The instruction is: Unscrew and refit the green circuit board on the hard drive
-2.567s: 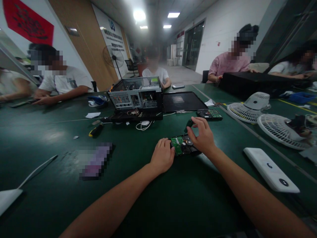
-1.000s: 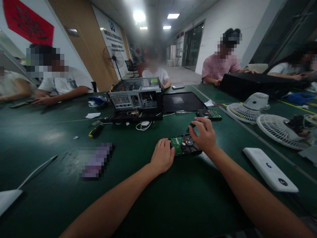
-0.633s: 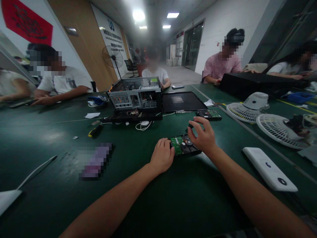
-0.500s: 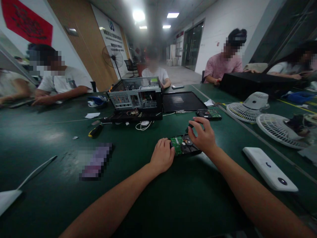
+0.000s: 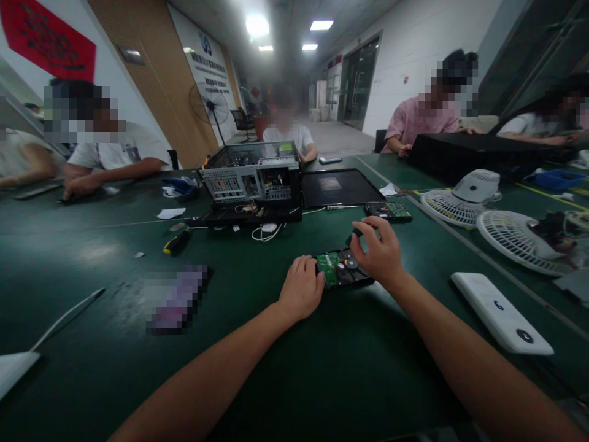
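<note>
A hard drive [image 5: 346,274] lies on the green table, its green circuit board facing up. My left hand [image 5: 302,286] grips its left end, thumb along the near edge and fingers over the far side. Above the drive's right part, my right hand [image 5: 378,247] pinches a small dark screwdriver [image 5: 353,236] between thumb and fingers. The tool leans over the drive; its tip is too small to make out. Farther back lies a second hard drive [image 5: 389,212], untouched.
An opened computer case [image 5: 251,184] stands at the back, its black side panel [image 5: 340,188] beside it. A yellow-black screwdriver [image 5: 177,242] and a phone [image 5: 179,299] lie left. To the right are a white power bank [image 5: 501,313] and white fan parts [image 5: 460,199]. Other people sit around the table.
Both my hands stay nearly in place on the drive and the screwdriver. The person in pink at the back right has shifted slightly to the right.
</note>
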Motion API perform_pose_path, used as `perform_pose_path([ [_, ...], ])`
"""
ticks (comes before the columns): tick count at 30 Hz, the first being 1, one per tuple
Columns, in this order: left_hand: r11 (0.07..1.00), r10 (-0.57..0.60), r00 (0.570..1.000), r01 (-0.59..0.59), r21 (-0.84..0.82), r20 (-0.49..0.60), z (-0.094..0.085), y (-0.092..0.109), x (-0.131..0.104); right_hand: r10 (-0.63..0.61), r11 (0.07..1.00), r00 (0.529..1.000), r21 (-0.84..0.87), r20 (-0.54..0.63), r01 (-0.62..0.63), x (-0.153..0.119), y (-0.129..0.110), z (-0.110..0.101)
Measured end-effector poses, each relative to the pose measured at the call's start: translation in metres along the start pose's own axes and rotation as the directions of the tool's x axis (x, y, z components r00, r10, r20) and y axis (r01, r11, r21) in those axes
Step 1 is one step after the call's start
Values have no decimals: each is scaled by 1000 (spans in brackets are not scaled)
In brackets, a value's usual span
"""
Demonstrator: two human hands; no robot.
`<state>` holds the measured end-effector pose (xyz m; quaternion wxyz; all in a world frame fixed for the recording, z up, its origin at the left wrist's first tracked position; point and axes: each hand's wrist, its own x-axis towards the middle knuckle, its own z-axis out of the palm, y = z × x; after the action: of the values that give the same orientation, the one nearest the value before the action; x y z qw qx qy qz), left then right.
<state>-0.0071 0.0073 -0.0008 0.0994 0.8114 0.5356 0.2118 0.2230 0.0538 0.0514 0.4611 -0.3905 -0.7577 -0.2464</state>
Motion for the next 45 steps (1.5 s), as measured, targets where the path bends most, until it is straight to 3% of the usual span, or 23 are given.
perform_pose_path([
  [11, 1000, 2, 1000, -3, -16, -12, 4, -2, 0, -22, 998, 999, 65, 28, 20, 0, -2, -2],
  [18, 1000, 6, 1000, -6, -2, -12, 3, -1, 1, 89, 986, 995, 143, -47, -81, 0, -2, 2],
  [23, 1000, 6, 1000, -6, -16, -15, 3, -1, 0, 61, 978, 998, 200, 22, -65, 0, -6, 2],
  [30, 1000, 6, 1000, -6, -19, -7, 1, -1, 0, 61, 996, 996, 71, -57, -57, -1, -3, 3],
  [36, 1000, 2, 1000, -2, -10, -16, 2, -1, 0, -3, 998, 1000, 64, 4, 3, -1, -2, 1],
  [45, 1000, 8, 1000, -8, -2, -11, 2, -1, 0, -8, 1000, 1000, 7, -10, 8, -2, 0, 2],
])
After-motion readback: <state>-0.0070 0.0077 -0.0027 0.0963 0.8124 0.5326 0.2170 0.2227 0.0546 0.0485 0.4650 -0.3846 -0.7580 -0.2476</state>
